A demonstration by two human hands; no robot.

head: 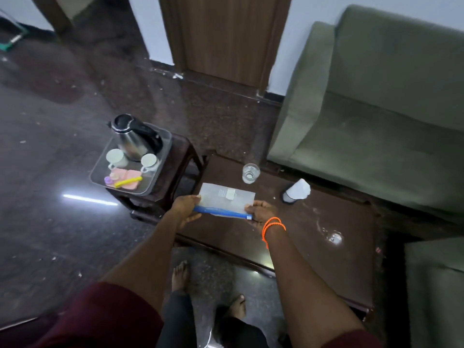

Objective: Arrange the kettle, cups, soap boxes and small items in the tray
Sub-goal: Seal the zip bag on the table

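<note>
While both hands grip the zip bag (227, 200) over the dark desk (313, 222), it should be kept level and carried left toward the tray (150, 187), judging by the task. Left hand (184, 209) pinches its left edge; right hand (261, 212) clamps the right end by the blue zip strip. On the tray, far left, stand kettle (135, 139), two cups (116, 158), pink soap boxes (125, 178).

There is one kettle (135, 139) and two white cups (117, 158) (149, 162) in one clear tray (150, 188). Two pink soap boxes (118, 175) (131, 183) lie there too, with one yellow stick (128, 182). One drinking glass (250, 173) and one zip bag (226, 202) are over the bench (301, 234). Two hands (185, 209) (262, 212) are there.
</note>
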